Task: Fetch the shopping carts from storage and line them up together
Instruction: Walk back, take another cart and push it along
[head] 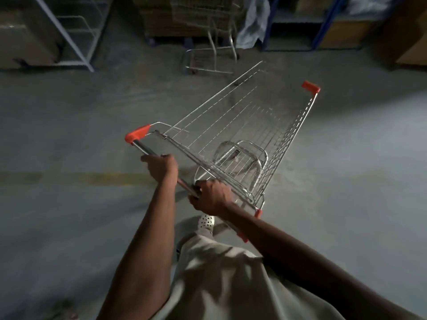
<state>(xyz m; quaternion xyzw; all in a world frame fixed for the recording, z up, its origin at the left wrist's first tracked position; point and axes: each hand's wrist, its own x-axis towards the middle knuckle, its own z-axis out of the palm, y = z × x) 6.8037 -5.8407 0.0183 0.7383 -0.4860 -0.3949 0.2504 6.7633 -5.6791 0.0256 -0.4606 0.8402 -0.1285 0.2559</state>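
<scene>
A wire shopping cart (242, 125) with orange corner caps stands on the concrete floor right in front of me, its empty basket pointing up and to the right. My left hand (161, 166) is closed around its metal handle bar (144, 147) near the left orange end. My right hand (211, 198) grips the same bar further right. A second wire cart (208, 42) stands at the back against stacked cardboard, its lower frame showing.
A grey metal rack (76, 35) stands at the back left beside boxes. Blue shelving (323, 26) with cartons fills the back right, with a pale plastic sheet (253, 21) hanging beside it. A faded yellow line (69, 177) crosses the concrete floor.
</scene>
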